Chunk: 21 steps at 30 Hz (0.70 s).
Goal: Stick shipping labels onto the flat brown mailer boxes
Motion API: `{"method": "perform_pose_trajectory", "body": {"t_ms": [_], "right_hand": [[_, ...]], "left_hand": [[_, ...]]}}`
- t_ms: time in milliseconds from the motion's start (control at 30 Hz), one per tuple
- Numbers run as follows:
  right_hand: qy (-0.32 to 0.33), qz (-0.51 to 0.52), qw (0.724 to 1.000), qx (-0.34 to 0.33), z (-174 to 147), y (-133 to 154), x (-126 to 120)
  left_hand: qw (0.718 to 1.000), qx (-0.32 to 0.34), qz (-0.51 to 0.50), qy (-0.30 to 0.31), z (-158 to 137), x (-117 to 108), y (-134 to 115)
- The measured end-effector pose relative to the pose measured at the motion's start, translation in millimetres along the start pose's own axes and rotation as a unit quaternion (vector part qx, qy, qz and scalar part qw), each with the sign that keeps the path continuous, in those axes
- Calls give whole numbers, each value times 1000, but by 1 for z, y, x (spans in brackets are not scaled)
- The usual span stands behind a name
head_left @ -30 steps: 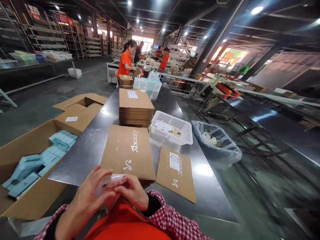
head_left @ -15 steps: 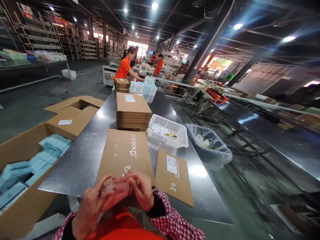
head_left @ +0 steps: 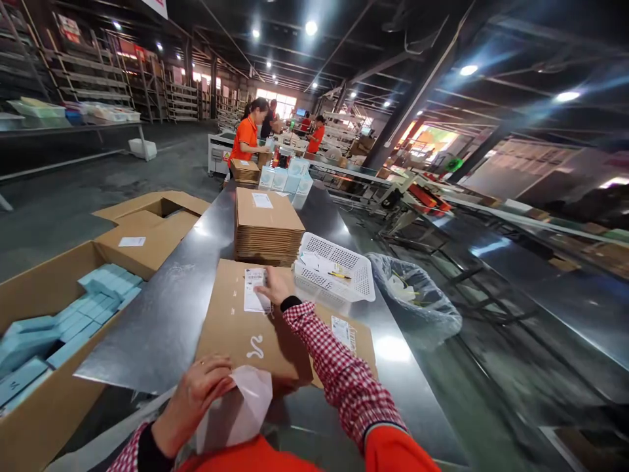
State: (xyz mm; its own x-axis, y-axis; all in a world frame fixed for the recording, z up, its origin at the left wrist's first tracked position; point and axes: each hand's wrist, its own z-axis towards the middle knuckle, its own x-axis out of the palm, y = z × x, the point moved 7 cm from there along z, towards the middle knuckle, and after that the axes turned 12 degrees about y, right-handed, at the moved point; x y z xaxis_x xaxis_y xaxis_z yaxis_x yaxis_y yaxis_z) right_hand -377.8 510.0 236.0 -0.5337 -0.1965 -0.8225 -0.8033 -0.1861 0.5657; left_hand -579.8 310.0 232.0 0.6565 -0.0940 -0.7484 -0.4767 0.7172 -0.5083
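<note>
Desk: Where does the work stand?

Reporter: At the centre of the frame, a worker's right hand [head_left: 276, 286] lies spread, its fingers on a white printed label [head_left: 252, 303] on the upper part of a brown carton [head_left: 216, 334]. Pressing it flat looks like the step in hand; whether every edge sticks cannot be told.

Desk: And the other hand?

Reporter: Low and left of centre, the left hand [head_left: 199, 388] pinches a whitish, see-through sheet [head_left: 248, 396] by the carton's near edge.

Desk: What counts as done?

Reporter: Three labels show on brown board: this one, another on a flat carton [head_left: 363, 335] at lower right, partly hidden by a checked sleeve [head_left: 340, 370], and a third atop a stack of cartons [head_left: 269, 242] just above centre. Those three faces appear labelled.

Desk: And what is left?

Reporter: The right hand is not yet off the label, nor is the sheet set down. The stack's lower faces are hidden, so no count of the remainder is possible. Blue boxes [head_left: 86, 328] lie in an open carton [head_left: 46, 419] at left, apart from both hands.
</note>
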Motion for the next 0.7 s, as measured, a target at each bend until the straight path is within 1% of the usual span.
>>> {"method": "perform_pose_trajectory", "body": {"t_ms": [33, 100, 133, 167, 200, 267, 300, 333, 367, 400, 433, 467, 500, 533, 600, 667, 700], "right_hand": [[-6, -54, 998, 11, -3, 4, 0], [-41, -145, 988, 44, -13, 13, -2], [-58, -180, 980, 57, -18, 17, -1], [-64, -207, 975, 55, -21, 23, 4], [-53, -226, 972, 34, -21, 30, 12], [5, -237, 971, -31, -17, 42, 32], [33, -230, 972, -43, -13, 41, 38], [47, -218, 974, -26, -9, 34, 37], [42, -203, 978, 20, -6, 21, 29], [20, -182, 979, 87, -7, 2, 16], [-15, -152, 975, 163, -13, -19, -1], [-47, -104, 967, 228, -26, -40, -15], [-69, -44, 958, 274, -43, -58, -24], [-78, 20, 951, 299, -62, -74, -28], [-61, 126, 943, 300, -101, -89, -18], [-53, 164, 949, 264, -132, -88, 0], [-67, 164, 954, 244, -144, -84, 6]], "left_hand": [[1000, -9, -12, 14, 0, 4, 4], [998, -21, -36, 38, -1, 9, 9], [998, -24, -46, 46, -2, 10, 11], [997, -27, -54, 51, -2, 11, 12], [996, -31, -59, 55, -2, 11, 12], [995, -41, -65, 59, -2, 11, 13], [995, -44, -67, 61, -1, 11, 14], [995, -43, -67, 65, -1, 12, 14], [995, -38, -66, 72, -2, 12, 15], [995, -34, -60, 78, -3, 12, 16], [995, -31, -47, 80, -7, 13, 18], [996, -34, -27, 76, -12, 12, 22], [997, -42, -3, 68, -18, 12, 27], [997, -52, 19, 58, -25, 11, 33], [995, -69, 51, 40, -41, 13, 45], [995, -64, 60, 38, -53, 19, 55], [996, -55, 62, 38, -56, 23, 58]]}}
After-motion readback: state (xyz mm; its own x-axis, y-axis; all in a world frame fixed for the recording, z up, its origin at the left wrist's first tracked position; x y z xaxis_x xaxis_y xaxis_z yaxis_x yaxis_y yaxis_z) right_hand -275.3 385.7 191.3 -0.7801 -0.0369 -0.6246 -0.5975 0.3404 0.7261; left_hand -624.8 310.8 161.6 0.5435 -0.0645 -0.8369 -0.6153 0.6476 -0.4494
